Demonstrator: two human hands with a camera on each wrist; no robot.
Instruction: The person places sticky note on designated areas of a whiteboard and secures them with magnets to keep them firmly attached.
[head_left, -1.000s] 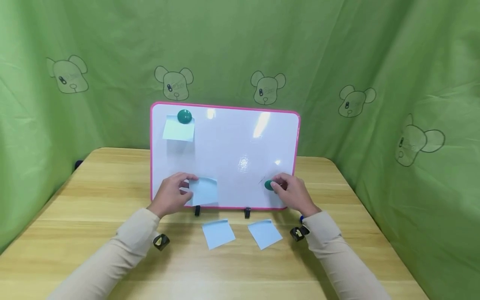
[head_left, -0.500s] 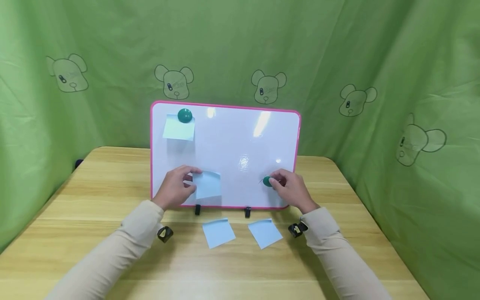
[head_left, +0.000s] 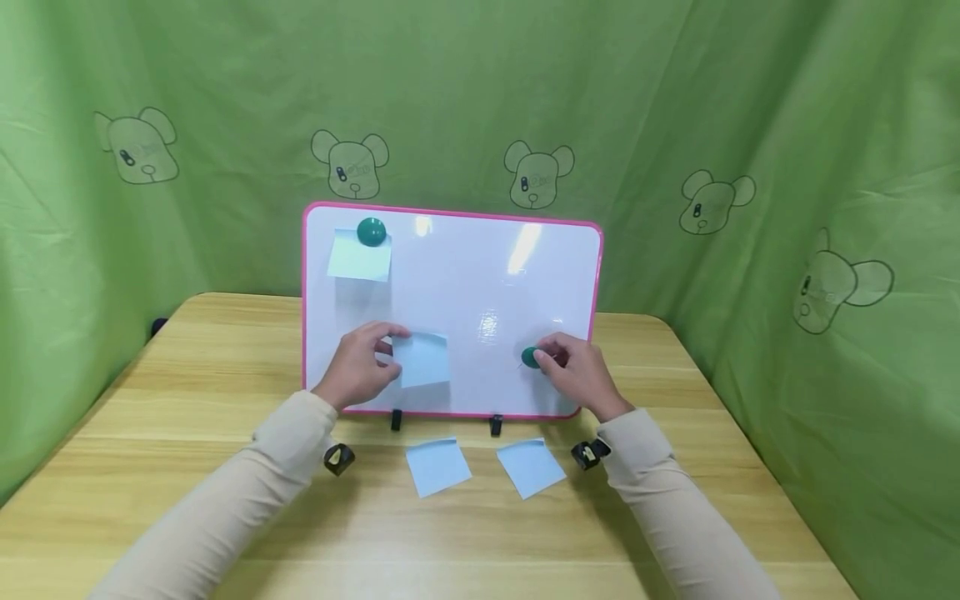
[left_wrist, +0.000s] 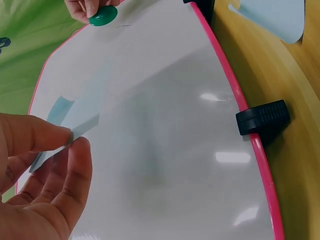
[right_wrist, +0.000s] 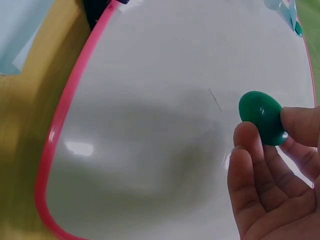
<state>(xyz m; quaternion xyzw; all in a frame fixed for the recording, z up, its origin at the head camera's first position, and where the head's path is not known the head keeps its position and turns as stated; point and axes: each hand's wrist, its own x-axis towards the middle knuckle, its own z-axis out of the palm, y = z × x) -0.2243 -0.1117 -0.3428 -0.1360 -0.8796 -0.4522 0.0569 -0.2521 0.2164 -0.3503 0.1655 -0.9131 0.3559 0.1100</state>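
Note:
My left hand (head_left: 362,367) pinches a light blue sticky note (head_left: 424,360) by its left side, in front of the lower left of a whiteboard (head_left: 465,275) with a pink frame. In the left wrist view the note (left_wrist: 61,111) is seen nearly edge-on between thumb and fingers. Towards the board's lower right, my right hand (head_left: 579,371) pinches a round green magnet (head_left: 530,357); the right wrist view shows this magnet (right_wrist: 262,116) held apart from the board by thumb and fingertips. At the board's upper left, another green magnet (head_left: 371,232) holds a pale note (head_left: 359,257).
Two blue sticky notes, a left one (head_left: 438,467) and a right one (head_left: 531,467), lie on the wooden table (head_left: 465,550). Black clips, such as one (head_left: 396,420), support the board's lower edge. A green curtain (head_left: 450,75) surrounds the table.
My left hand has moved up and to the right with the blue sticky note. The right hand has shifted slightly up and left with the green magnet.

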